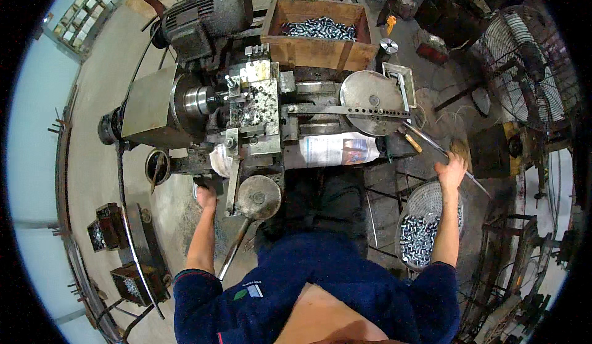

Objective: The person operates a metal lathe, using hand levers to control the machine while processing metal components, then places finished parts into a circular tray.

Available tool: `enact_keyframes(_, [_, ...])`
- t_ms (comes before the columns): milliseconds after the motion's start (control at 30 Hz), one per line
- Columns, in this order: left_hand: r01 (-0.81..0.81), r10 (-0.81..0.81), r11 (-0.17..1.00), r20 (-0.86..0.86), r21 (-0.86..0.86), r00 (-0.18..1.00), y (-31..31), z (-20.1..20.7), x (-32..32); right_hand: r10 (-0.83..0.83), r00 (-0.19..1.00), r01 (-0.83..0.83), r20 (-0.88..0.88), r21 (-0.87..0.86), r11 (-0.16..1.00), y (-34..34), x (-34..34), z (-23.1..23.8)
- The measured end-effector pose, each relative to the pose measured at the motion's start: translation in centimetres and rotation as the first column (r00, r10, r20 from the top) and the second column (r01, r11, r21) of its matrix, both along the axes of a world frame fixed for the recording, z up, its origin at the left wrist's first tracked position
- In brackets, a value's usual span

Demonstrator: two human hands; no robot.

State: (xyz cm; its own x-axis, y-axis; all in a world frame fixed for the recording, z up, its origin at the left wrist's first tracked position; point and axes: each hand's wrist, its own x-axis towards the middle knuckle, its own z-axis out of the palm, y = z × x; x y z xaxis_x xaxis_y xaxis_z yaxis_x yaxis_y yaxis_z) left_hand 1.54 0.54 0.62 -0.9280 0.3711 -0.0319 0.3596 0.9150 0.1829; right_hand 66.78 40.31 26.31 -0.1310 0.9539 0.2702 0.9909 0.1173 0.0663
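My right hand (452,170) is closed round a long metal lever (425,138), which slants down to the right from a round steel plate (374,100) on a bench lathe. On the other side, my left hand (206,197) is low beside the lathe's front edge, below the cross slide (254,112). Its fingers are partly hidden, and a small pale edge shows beside them; what it holds cannot be made out. At the left end of the lathe is the chuck (198,100). Close to my left hand is a round handle hub (259,197) with a bar.
A wooden box (314,53) of small shiny metal parts stands behind the lathe. More parts fill a basket (431,197) under my right forearm. A motor (206,20) is at the back left, a fan (524,66) at the right. Folded newspaper (324,151) lies along the lathe's front.
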Motion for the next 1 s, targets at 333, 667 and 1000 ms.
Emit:
enact_keyframes(333, [0.371,-0.359,0.912,0.101,-0.173,0.928,-3.6,2.8,-4.4,0.575,0.724,-0.532,-0.382,0.222,0.817,-0.3,-13.2,7.3])
enact_keyframes(667, [0.159,-0.265,0.902,0.225,0.402,0.938,-8.1,26.4,-5.9,0.965,0.114,-0.973,-0.235,0.168,0.156,-7.6,-43.9,12.5])
enact_keyframes(1000, [-0.159,0.161,0.987,-0.247,0.025,0.956,-16.8,27.5,0.4,0.974,0.221,-0.951,0.051,-0.211,0.227,-8.4,-52.3,10.4])
